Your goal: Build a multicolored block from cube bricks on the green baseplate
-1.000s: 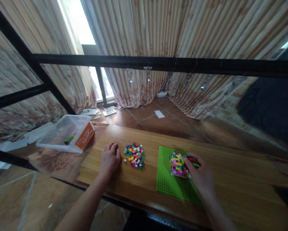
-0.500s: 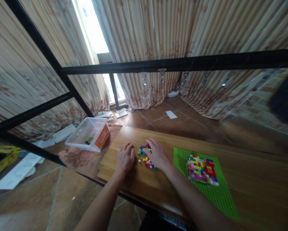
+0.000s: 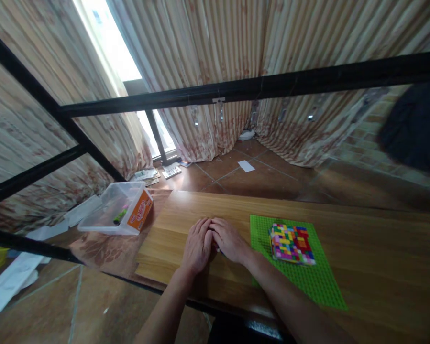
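Observation:
My left hand (image 3: 199, 246) and my right hand (image 3: 229, 240) meet at the fingertips on the wooden tabletop (image 3: 186, 210). Between them they are cupped closed around a pile of small loose toy bricks (image 3: 217, 248). Only a few bricks show in the gap below the thumbs; the rest are hidden under the palms. To the right of my right hand lies a green studded baseplate (image 3: 327, 279). On it sits a flat multicoloured brick block (image 3: 292, 243), and neither hand touches it.
A clear plastic bin (image 3: 109, 210) with an orange label stands left of the tabletop, a few green and pink pieces inside. A black metal rail (image 3: 186, 98) crosses beyond the table, before patterned curtains (image 3: 207, 48). Papers (image 3: 246, 166) lie on the tiled floor.
Both hands have come together, closing over the loose bricks that lay spread between them. The view has shifted slightly; the baseplate and its block look unchanged.

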Demonstrator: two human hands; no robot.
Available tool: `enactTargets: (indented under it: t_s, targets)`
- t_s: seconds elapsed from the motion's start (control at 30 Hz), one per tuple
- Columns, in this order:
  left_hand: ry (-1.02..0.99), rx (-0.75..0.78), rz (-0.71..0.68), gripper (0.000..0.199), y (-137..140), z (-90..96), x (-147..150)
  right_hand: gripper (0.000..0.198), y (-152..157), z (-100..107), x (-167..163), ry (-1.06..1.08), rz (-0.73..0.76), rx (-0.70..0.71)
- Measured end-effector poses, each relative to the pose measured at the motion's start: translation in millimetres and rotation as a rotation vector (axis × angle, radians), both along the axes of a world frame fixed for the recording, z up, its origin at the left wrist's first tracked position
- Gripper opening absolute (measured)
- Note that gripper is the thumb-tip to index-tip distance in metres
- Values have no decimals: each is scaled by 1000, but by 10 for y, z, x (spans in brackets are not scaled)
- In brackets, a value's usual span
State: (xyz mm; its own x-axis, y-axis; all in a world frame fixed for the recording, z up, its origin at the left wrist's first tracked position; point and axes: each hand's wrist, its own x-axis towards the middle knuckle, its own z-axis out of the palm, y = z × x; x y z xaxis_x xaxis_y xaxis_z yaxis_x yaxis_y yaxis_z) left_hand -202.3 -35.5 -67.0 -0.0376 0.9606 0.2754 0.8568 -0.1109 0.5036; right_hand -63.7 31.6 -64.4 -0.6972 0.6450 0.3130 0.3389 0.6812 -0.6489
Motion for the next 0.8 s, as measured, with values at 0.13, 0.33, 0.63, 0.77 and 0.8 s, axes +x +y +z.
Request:
enactTargets:
  t_s: [0.13,0.33,0.63,0.77,0.8]
  targets:
    - [-100,22,6,41,-73,9,196,31,-154,-3,135,55,-66,-38]
    - [-268,18,36,40,-210,69,426,31,-304,19,325,188,-140,-158]
    - [-546,-10,151,44,-343,72,299,34,-429,159,705,233,-292,-274]
    - [-457,50,209,43,-242,86,114,33,-513,82,845,161,-379,-138]
    - [-408,59,208,42,-209,84,75,33,-525,61,874,137,-408,-101]
